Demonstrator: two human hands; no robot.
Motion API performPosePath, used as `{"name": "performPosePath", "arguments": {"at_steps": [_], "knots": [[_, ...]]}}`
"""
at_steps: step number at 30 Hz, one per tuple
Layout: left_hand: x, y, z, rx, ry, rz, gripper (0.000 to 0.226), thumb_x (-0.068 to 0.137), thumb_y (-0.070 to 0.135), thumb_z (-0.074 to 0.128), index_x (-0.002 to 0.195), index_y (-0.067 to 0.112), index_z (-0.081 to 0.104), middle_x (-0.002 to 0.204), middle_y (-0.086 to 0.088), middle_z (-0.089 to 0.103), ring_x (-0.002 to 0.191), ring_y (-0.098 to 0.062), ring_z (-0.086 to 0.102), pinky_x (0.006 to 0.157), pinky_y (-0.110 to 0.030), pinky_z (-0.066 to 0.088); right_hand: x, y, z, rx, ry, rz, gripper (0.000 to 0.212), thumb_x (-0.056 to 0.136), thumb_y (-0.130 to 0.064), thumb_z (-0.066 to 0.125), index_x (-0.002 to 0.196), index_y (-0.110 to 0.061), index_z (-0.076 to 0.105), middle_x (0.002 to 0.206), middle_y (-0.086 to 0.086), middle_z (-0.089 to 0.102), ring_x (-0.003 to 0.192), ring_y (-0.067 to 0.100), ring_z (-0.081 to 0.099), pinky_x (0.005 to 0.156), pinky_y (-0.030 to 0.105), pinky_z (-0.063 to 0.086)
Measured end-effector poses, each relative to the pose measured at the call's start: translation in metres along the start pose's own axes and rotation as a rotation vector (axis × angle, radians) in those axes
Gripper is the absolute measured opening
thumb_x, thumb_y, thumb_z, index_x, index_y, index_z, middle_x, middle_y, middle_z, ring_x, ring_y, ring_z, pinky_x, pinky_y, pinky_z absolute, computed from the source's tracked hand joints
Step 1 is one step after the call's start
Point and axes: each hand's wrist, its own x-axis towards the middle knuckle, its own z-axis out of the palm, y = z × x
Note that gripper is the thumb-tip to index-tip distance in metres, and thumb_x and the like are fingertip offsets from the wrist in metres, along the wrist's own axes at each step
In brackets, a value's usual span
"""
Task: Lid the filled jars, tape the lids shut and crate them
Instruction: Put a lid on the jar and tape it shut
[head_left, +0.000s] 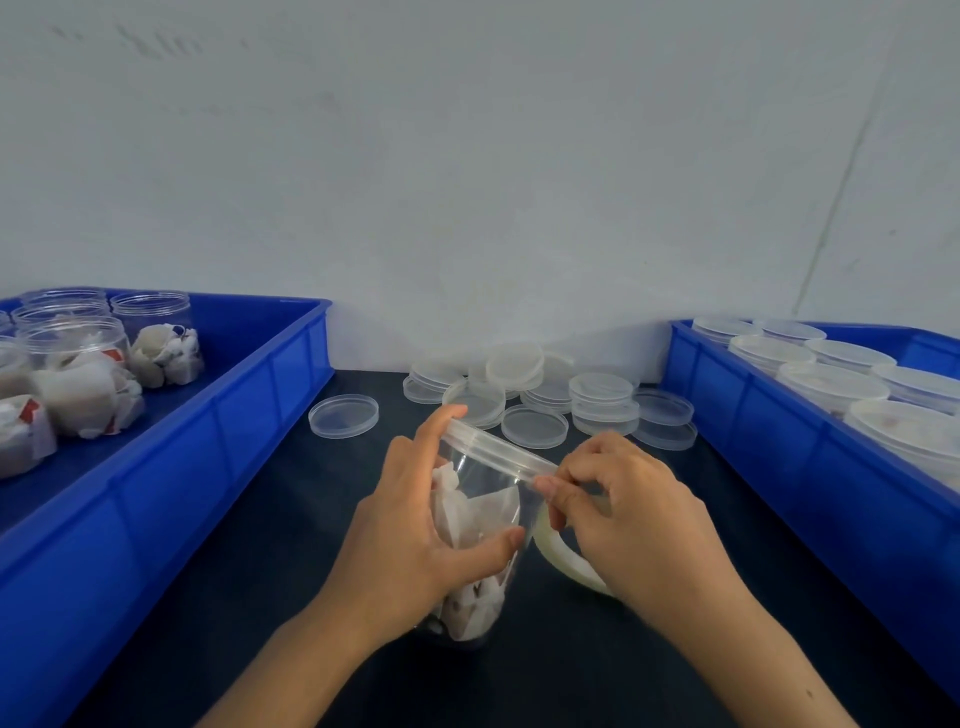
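Note:
A clear plastic jar (483, 525) holding white paper packets stands tilted on the dark table, with a clear lid (493, 449) on top. My left hand (415, 535) grips the jar's side, thumb across the front and forefinger on the lid's rim. A roll of clear tape (563, 558) hangs around my right hand (623, 509), whose fingertips pinch the tape's end against the lid's edge. A pile of loose clear lids (550, 400) lies behind the jar.
On the left, a blue crate (260, 415) holds several open filled jars (78, 374). On the right, another blue crate (753, 415) holds several lidded jars (831, 384). A single lid (343, 415) lies apart. A pale wall stands behind the table.

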Motion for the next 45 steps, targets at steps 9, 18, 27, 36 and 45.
{"name": "performPosePath", "arguments": {"at_steps": [9, 18, 27, 36, 45], "knots": [[0.001, -0.005, -0.003, -0.194, -0.023, -0.027, 0.094, 0.049, 0.057, 0.079, 0.13, 0.059, 0.033, 0.117, 0.008, 0.055, 0.102, -0.012, 0.065, 0.086, -0.037, 0.057, 0.004, 0.005, -0.008, -0.054, -0.245, 0.193, 0.071, 0.064, -0.091, 0.018, 0.097, -0.039, 0.054, 0.08, -0.014, 0.061, 0.075, 0.005, 0.057, 0.066, 0.029, 0.045], [0.005, -0.004, -0.004, -0.442, -0.17, -0.049, 0.09, 0.053, 0.041, 0.083, 0.132, 0.051, 0.041, 0.128, -0.004, 0.053, 0.105, -0.018, 0.067, 0.078, -0.023, 0.056, 0.008, 0.019, -0.012, 0.302, -0.339, 0.089, 0.047, 0.084, -0.066, 0.045, 0.13, -0.063, 0.034, 0.064, -0.002, 0.069, 0.047, -0.004, 0.054, 0.05, 0.01, 0.039], [0.002, 0.013, -0.014, -0.099, -0.216, -0.146, 0.087, 0.043, 0.093, 0.058, 0.121, 0.066, 0.03, 0.12, 0.031, 0.056, 0.113, 0.003, 0.056, 0.097, -0.031, 0.049, 0.004, 0.015, -0.001, 0.264, -0.294, 0.001, 0.039, 0.096, -0.049, 0.045, 0.133, -0.06, 0.041, 0.055, -0.011, 0.06, 0.052, 0.004, 0.055, 0.08, 0.029, 0.054], [0.005, 0.015, -0.005, -0.233, 0.134, -0.27, 0.094, 0.024, 0.095, 0.061, 0.101, 0.042, 0.048, 0.095, 0.032, 0.064, 0.089, 0.004, 0.065, 0.083, -0.035, 0.056, -0.002, 0.005, -0.008, 0.267, -0.38, 0.092, 0.062, 0.078, -0.076, 0.038, 0.135, -0.054, 0.032, 0.053, -0.01, 0.058, 0.054, -0.001, 0.057, 0.073, 0.023, 0.049], [0.013, 0.007, -0.011, -0.298, 0.174, -0.318, 0.085, 0.03, 0.084, 0.073, 0.098, 0.037, 0.054, 0.089, 0.028, 0.068, 0.083, 0.002, 0.067, 0.08, -0.036, 0.055, -0.005, 0.005, -0.011, -0.01, -0.309, 0.033, 0.032, 0.101, -0.049, 0.026, 0.102, -0.025, 0.048, 0.078, -0.002, 0.054, 0.068, 0.01, 0.048, 0.065, 0.028, 0.041]]}}
